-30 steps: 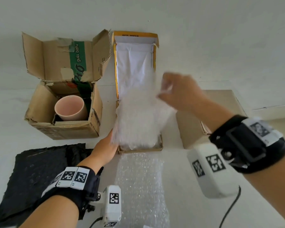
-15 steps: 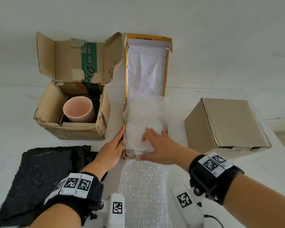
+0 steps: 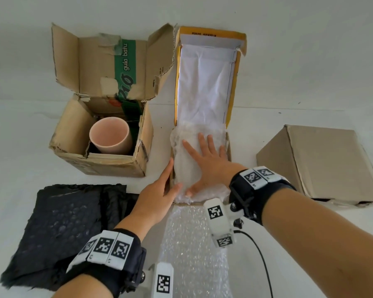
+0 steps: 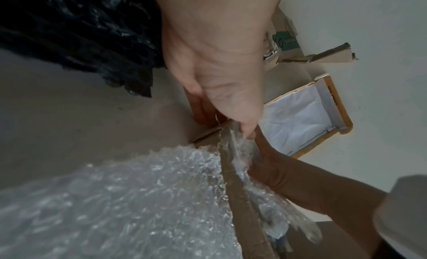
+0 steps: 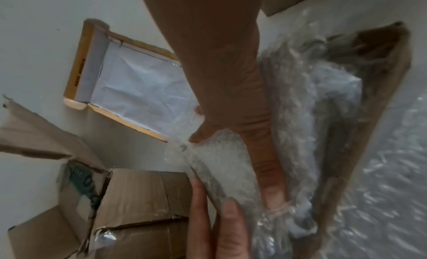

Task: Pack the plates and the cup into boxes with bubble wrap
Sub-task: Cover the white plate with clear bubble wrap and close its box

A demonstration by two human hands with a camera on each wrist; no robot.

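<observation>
Pressing bubble wrap [image 3: 187, 160] under flat right hand [image 3: 209, 166], left hand [image 3: 157, 196] beside box [image 3: 228, 145]

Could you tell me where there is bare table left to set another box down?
Bare table shows between the yellow-edged box and the closed carton, and a narrower strip between the cup's box and the black bubble wrap. It is crowded near both hands, where clear bubble wrap covers the table.

right hand [image 5: 231, 98] flat on bubble wrap [image 5: 307, 91]
</observation>
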